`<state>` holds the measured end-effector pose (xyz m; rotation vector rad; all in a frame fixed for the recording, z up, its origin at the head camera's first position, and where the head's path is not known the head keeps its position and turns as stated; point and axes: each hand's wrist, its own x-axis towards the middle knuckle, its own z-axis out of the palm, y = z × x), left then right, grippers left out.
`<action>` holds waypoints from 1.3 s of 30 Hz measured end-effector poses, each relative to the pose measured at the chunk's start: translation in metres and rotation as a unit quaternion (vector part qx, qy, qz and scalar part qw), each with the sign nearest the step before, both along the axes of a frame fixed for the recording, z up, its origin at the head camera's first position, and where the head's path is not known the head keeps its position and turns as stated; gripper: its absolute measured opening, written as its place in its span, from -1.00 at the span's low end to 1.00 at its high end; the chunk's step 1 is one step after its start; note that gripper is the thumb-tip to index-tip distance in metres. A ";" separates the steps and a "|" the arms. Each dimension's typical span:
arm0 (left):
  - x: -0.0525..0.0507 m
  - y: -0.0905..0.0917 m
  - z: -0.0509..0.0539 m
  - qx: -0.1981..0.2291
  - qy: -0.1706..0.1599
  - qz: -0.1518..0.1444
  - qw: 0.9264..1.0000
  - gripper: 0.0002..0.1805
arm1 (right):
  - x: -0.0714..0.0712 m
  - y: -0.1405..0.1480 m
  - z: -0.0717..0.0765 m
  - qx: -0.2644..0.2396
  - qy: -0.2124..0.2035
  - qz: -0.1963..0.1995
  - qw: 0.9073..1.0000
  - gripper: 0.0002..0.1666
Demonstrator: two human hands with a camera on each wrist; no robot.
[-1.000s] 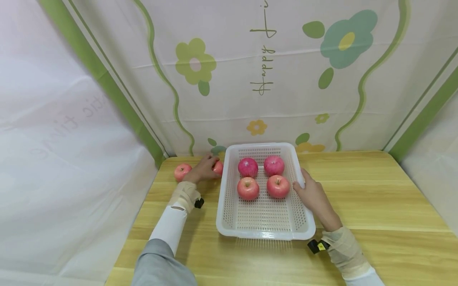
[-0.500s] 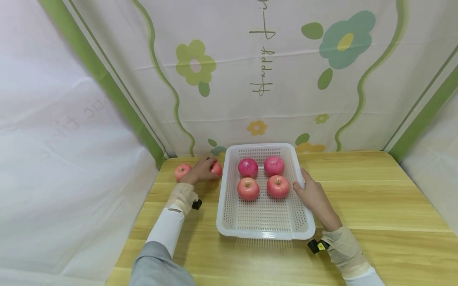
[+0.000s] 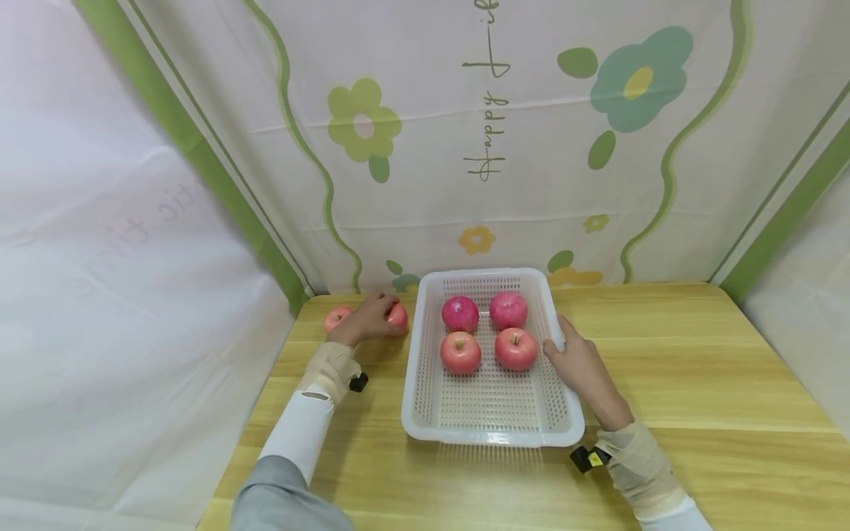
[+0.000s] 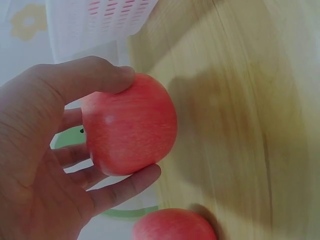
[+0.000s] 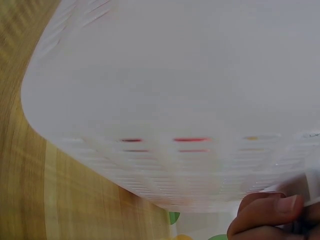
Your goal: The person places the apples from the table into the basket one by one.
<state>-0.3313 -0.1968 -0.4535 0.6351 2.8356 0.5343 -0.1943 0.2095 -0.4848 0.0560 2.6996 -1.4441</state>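
With thumb and fingers around it, my left hand [image 3: 365, 321] grips a red apple [image 3: 398, 317] left of the basket; the left wrist view shows the held apple [image 4: 131, 127] close up. A second apple [image 3: 336, 317] lies on the table further left, partly hidden by the left hand. My right hand [image 3: 587, 369] holds the right rim of the white plastic basket [image 3: 488, 435]. Inside the basket are two light-red apples, one [image 3: 460, 354] beside the other [image 3: 516, 349], and two deeper pink round fruits, one [image 3: 460, 315] left of the other [image 3: 508, 310].
The wooden table [image 3: 697, 369] extends to both sides and in front of the basket. A white cloth backdrop [image 3: 425, 184] with printed flowers rises at the table's back edge, and cloth walls stand left and right.
My left hand and the apple in it have shifted slightly left, away from the basket, covering more of the second apple. The right hand and basket stay in place.
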 end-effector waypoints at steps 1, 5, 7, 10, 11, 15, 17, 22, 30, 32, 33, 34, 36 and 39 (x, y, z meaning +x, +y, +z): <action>0.001 -0.001 0.001 -0.003 0.000 0.000 1.000 -0.20 | 0.000 0.000 0.000 0.000 0.000 0.000 1.000 -0.13; 0.005 -0.001 0.007 -0.003 -0.002 0.002 1.000 -0.20 | 0.000 0.000 0.000 0.003 0.002 0.000 1.000 -0.13; 0.007 -0.001 0.010 0.000 -0.002 0.004 1.000 -0.19 | 0.000 0.000 0.000 0.003 0.001 -0.001 1.000 -0.13; 0.010 -0.001 0.014 0.003 0.001 0.006 1.000 -0.18 | 0.000 0.000 0.000 0.003 -0.005 -0.001 1.000 -0.12; 0.010 -0.002 0.014 0.003 0.001 0.007 1.000 -0.18 | 0.000 0.000 0.000 0.002 -0.006 0.000 1.000 -0.12; 0.011 -0.003 0.017 -0.004 0.002 0.012 1.000 -0.17 | 0.001 -0.001 0.001 -0.001 -0.006 0.002 1.000 -0.13; 0.011 -0.003 0.018 -0.005 -0.001 0.013 1.000 -0.17 | 0.001 -0.001 0.001 -0.002 -0.004 0.003 1.000 -0.14; 0.013 -0.004 0.023 -0.003 -0.003 0.010 1.000 -0.17 | 0.000 -0.001 0.000 -0.001 0.001 0.003 1.000 -0.15; 0.018 -0.004 0.032 0.008 -0.002 0.007 1.000 -0.19 | -0.001 0.000 0.000 0.000 0.006 0.005 1.000 -0.16; 0.020 -0.003 0.034 0.010 -0.002 0.005 1.000 -0.20 | -0.001 0.000 0.000 0.000 0.006 0.005 1.000 -0.16; 0.021 -0.003 0.035 0.010 -0.001 0.003 1.000 -0.20 | -0.001 0.000 0.000 -0.001 0.005 0.006 1.000 -0.16; 0.022 -0.002 0.036 0.010 0.000 0.001 1.000 -0.20 | 0.000 -0.001 0.000 -0.002 0.005 0.006 1.000 -0.16; 0.023 -0.002 0.039 0.008 0.000 -0.002 1.000 -0.20 | 0.000 0.000 0.000 -0.001 0.005 0.005 1.000 -0.15; 0.025 -0.001 0.042 0.002 0.000 -0.006 1.000 -0.21 | 0.000 -0.001 0.000 0.000 0.003 0.004 1.000 -0.14</action>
